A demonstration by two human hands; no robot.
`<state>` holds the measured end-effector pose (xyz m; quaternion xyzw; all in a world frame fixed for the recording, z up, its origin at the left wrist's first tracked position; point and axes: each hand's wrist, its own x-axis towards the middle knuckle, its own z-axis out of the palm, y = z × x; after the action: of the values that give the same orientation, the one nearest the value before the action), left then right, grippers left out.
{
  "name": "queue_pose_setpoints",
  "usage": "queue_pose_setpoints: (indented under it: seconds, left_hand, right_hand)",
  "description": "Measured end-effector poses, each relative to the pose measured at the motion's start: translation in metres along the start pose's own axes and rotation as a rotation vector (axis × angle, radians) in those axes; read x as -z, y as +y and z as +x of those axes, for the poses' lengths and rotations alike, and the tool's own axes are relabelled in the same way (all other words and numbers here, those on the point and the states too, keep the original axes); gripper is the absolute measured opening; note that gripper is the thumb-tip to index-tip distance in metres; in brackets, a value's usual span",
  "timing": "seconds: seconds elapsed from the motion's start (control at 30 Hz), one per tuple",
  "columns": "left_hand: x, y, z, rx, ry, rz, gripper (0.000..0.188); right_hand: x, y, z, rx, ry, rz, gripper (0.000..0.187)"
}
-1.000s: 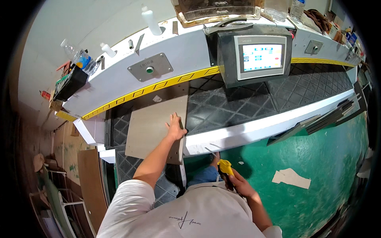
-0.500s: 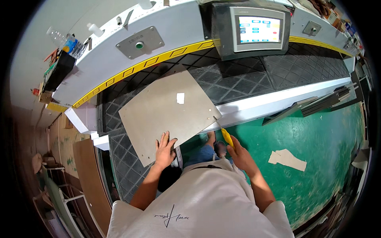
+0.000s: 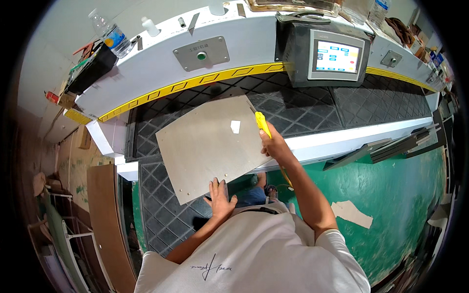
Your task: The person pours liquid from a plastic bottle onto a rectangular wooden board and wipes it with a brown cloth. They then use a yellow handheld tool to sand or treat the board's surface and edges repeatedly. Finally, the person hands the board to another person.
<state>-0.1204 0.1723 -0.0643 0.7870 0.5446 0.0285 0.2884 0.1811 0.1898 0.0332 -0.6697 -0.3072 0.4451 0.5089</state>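
Note:
A flat grey-brown sheet (image 3: pixel 205 151) lies askew on the black ribbed mat, with a small white label (image 3: pixel 235 127) on its face and a few small holes or studs near its edges. My left hand (image 3: pixel 221 199) rests at the sheet's near edge, fingers spread and fingertips touching it. In my closed right hand (image 3: pixel 275 144) is a yellow air blow gun (image 3: pixel 262 122). Its thin nozzle points away from me, by the sheet's far right corner. A yellow hose (image 3: pixel 286 177) trails below that hand.
Behind the mat (image 3: pixel 303 117) runs a white machine body with a yellow strip (image 3: pixel 205 78), a green button (image 3: pixel 201 56) and a lit touchscreen (image 3: pixel 337 56). A plastic bottle (image 3: pixel 110 34) stands far left. Dark panels (image 3: pixel 400 146) lean at right; a torn beige piece (image 3: pixel 351 214) lies on the green floor.
My right hand has carried the blow gun forward, from the sheet's near right corner to its far right corner. My left hand stays at the near edge. The view has shifted.

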Motion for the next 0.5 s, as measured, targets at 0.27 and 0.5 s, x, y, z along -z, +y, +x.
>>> queue_pose_setpoints:
  seconds: [0.27,0.5]
  left_hand:
    - [-0.008,0.016,0.025,0.092,0.136,0.048,0.087]
    - [-0.004,0.011,0.056,0.151,0.241,0.099,0.096]
  right_hand:
    - [0.033,0.045,-0.078,-0.066,-0.001,-0.009,0.051]
    - [0.049,0.062,-0.182,-0.2,0.008,0.115,0.052]
